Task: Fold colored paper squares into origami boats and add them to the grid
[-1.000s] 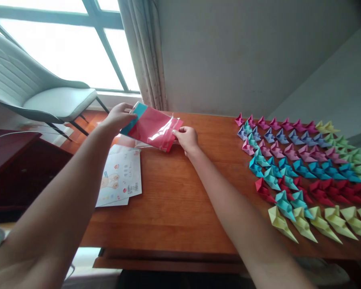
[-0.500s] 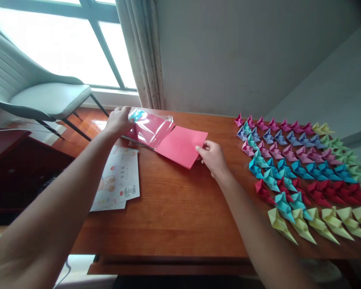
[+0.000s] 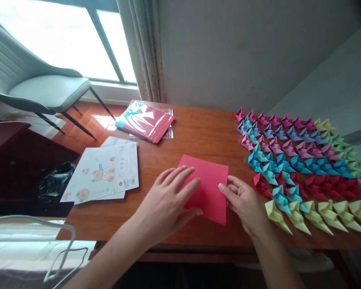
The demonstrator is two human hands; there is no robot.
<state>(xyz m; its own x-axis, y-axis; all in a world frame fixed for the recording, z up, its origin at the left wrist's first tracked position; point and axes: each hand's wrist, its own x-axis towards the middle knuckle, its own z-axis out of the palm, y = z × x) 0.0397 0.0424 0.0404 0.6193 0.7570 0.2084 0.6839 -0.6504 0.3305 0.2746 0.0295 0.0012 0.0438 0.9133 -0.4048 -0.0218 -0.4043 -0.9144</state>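
A red sheet of square paper (image 3: 209,188) is near the front middle of the wooden table. My right hand (image 3: 240,202) pinches its right edge between thumb and fingers. Over the paper's left side reaches my left hand (image 3: 173,200), fingers apart and holding nothing; whether its fingertips touch the sheet I cannot tell. Farther back lies the clear plastic packet (image 3: 147,122) with red and blue paper inside.
Rows of folded paper boats (image 3: 314,166) in several colours cover the table's right side. White printed sheets with bear drawings (image 3: 108,170) lie at the left edge. A chair (image 3: 52,90) stands by the window, and a black bag (image 3: 57,182) sits below left.
The red paper has come away from the packet and moved toward me in my right hand. My left hand has let go of the packet and moved right, over the paper.
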